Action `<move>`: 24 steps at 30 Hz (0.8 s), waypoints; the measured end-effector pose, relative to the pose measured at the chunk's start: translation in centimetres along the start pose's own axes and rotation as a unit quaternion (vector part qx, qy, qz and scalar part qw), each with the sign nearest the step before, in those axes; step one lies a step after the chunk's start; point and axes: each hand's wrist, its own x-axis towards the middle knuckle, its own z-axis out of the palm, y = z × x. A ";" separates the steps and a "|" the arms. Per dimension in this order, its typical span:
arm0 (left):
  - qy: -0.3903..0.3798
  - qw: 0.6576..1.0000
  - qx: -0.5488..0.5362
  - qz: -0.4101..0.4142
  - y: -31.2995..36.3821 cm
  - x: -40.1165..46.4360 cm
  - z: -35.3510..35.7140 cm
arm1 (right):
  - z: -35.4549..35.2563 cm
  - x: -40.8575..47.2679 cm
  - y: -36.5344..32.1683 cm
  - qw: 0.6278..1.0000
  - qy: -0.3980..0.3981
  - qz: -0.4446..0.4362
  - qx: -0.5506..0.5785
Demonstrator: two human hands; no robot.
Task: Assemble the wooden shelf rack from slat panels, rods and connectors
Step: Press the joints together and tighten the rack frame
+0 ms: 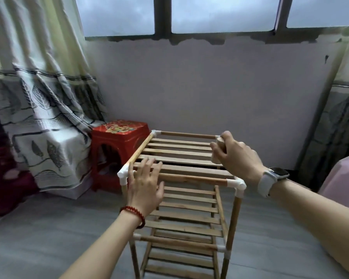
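A wooden shelf rack (181, 198) stands upright on the floor in front of me, with several slat tiers joined by rods and white corner connectors (236, 183). Its top slat panel (179, 152) lies level between the rods. My left hand (147, 184), fingers spread and straight, rests on the near left part of the top panel, next to a white connector (123, 174). My right hand (236, 156) grips a short wooden block (220, 147) above the right side rod of the top tier.
A red plastic stool (119, 141) stands just left of the rack. Patterned curtains (40, 109) hang at left, and a plain wall under a window is behind. A pink surface (345, 178) is at right. Grey floor (48, 228) surrounds the rack.
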 end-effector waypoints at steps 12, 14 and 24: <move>-0.064 0.901 -0.345 -0.257 -8.6 -2.3 -2.3 | 6.3 6.1 -15.4 0.986 -0.075 -0.112 0.102; -0.074 0.892 -0.363 -0.257 -8.6 -3.0 -2.1 | 7.4 4.6 -16.0 0.983 0.046 -0.100 0.144; -0.075 0.885 -0.383 -0.255 -8.3 -4.4 -1.3 | 9.7 2.5 -16.0 0.987 0.055 -0.100 0.115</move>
